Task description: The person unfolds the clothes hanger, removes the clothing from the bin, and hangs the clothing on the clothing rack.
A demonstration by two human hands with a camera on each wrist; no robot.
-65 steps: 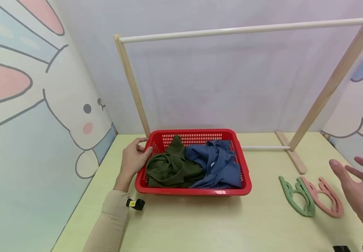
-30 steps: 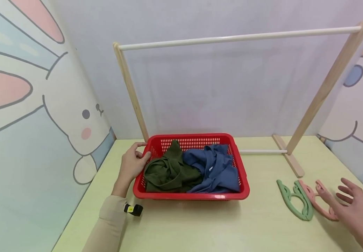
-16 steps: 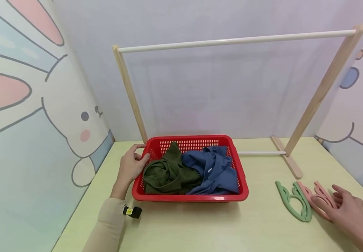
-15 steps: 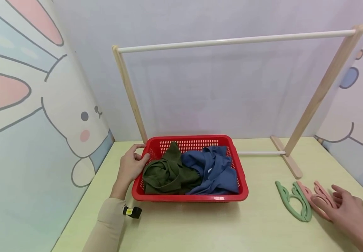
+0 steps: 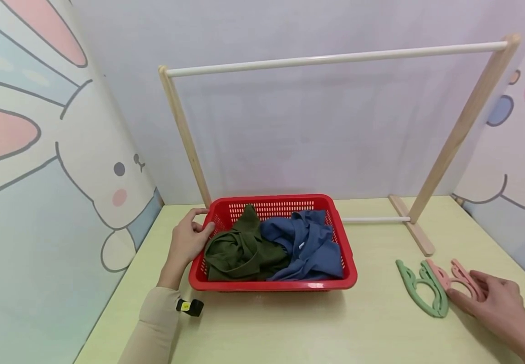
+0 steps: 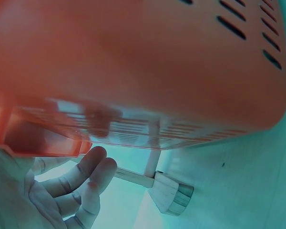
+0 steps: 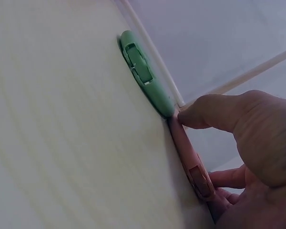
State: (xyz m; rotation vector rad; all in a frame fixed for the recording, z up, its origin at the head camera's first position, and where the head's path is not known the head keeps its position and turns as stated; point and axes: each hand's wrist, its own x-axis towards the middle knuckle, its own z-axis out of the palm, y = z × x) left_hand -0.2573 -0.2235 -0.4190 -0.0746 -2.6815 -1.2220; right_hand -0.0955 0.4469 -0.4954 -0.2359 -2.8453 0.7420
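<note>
A red plastic basket (image 5: 271, 285) stands on the table with a crumpled dark green garment (image 5: 239, 253) at its left and a blue garment (image 5: 312, 247) at its right. My left hand (image 5: 187, 242) holds the basket's left rim, thumb on top; in the left wrist view its fingers (image 6: 88, 183) curl below the rim. To the right lie a green folding hanger (image 5: 419, 293) and a pink folding hanger (image 5: 442, 275), side by side. My right hand (image 5: 494, 303) grips the pink hanger between thumb and fingers. The right wrist view has the thumb (image 7: 205, 112) on one end of the pink hanger (image 7: 188, 152).
Behind the basket rises a rack with a white top rail (image 5: 335, 58), a wooden left post (image 5: 185, 134) and a wooden right post (image 5: 465, 129). Its right foot (image 5: 412, 225) rests on the table behind the hangers. Painted walls border the table (image 5: 262, 333).
My right hand has come down and leftward from the right edge onto the pink hanger and taken hold of it. The left hand stays at the basket rim. The head view has shifted slightly.
</note>
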